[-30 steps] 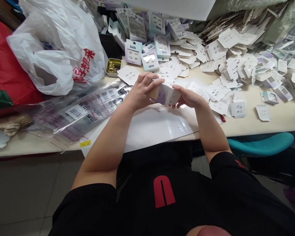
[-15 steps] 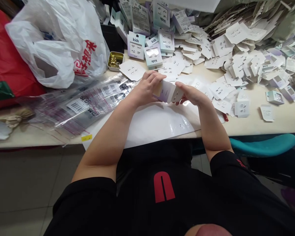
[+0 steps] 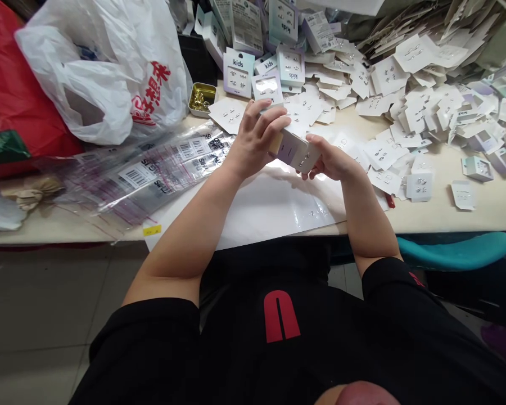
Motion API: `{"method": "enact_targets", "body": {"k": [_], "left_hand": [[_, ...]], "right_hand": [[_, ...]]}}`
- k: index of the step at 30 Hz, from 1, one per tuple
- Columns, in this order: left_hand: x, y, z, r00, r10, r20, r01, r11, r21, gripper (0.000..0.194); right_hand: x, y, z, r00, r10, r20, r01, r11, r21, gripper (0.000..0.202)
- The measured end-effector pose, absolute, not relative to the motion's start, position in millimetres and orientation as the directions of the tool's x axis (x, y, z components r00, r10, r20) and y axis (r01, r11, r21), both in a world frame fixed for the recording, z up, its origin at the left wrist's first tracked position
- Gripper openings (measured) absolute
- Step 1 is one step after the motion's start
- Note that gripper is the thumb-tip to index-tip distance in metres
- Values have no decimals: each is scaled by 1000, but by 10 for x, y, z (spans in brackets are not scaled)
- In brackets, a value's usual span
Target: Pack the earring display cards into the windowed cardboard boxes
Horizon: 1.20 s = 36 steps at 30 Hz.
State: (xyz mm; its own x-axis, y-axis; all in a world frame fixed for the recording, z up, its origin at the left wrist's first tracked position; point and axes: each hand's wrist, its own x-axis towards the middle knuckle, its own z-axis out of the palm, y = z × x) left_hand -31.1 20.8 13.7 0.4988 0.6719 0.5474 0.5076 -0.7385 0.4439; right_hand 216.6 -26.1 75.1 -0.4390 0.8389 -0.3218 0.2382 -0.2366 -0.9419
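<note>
My left hand (image 3: pixel 257 138) grips a small white and lilac box (image 3: pixel 287 151), its fingers bent over the top. Against the box's right end is a white earring card (image 3: pixel 307 160) with small shiny studs, pinched by my right hand (image 3: pixel 333 160). Whether the card's edge is inside the box I cannot tell. Both hands hover over a white sheet (image 3: pixel 253 216) on the table. Just behind them stand printed "kids" boxes (image 3: pixel 238 73), and more earring cards (image 3: pixel 379 153) lie scattered to the right.
On the left are a white plastic bag (image 3: pixel 109 67), a red bag (image 3: pixel 21 101) and clear printed pouches (image 3: pixel 139 174). A small tin (image 3: pixel 202 100) holds gold-coloured pieces. Piled cards (image 3: pixel 425 107) spread across the right back. A teal chair part (image 3: pixel 455 251) sits at the table's front edge.
The fingers of my left hand have lifted and spread further over the box. The box and card have tilted slightly and shifted a little to the right. The view has moved slightly.
</note>
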Motion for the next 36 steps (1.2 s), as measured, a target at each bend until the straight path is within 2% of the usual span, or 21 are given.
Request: {"method": "enact_targets", "body": {"k": [5, 10, 15, 18, 23, 25, 27, 29, 32, 36], "left_hand": [[-319, 213, 163, 528, 666, 527, 491, -746, 450, 71], [-317, 194, 185, 541, 639, 547, 483, -768, 420, 73], [-295, 213, 129, 576, 634, 516, 456, -773, 441, 71], [-275, 223, 76, 577, 628, 523, 473, -778, 413, 75], [-191, 204, -32, 607, 590, 533, 461, -807, 368, 92], [-180, 205, -65, 608, 593, 528, 449, -805, 388, 98], [-205, 217, -76, 575, 622, 532, 448, -783, 432, 103], [-254, 229, -65, 525, 662, 535, 448, -749, 487, 106], [-307, 223, -33, 485, 702, 522, 432, -711, 555, 102], [-267, 178, -26, 481, 725, 493, 400, -682, 612, 105]], "right_hand": [[2158, -261, 778, -442, 826, -348, 242, -264, -934, 74], [2163, -248, 798, -450, 826, -341, 206, -275, -939, 71], [2214, -207, 757, -405, 839, -363, 292, -257, -921, 71], [2197, -201, 710, -355, 862, -362, 298, -263, -918, 69], [2041, -248, 601, -338, 865, -371, 253, -296, -921, 92], [2007, -256, 587, -326, 871, -368, 244, -298, -923, 104], [2019, -247, 609, -333, 880, -339, 230, -274, -934, 107], [2059, -227, 651, -331, 902, -277, 237, -205, -950, 94], [2096, -201, 677, -288, 947, -141, 258, -65, -964, 62], [2020, -186, 548, -263, 963, -53, 183, -4, -983, 50]]}}
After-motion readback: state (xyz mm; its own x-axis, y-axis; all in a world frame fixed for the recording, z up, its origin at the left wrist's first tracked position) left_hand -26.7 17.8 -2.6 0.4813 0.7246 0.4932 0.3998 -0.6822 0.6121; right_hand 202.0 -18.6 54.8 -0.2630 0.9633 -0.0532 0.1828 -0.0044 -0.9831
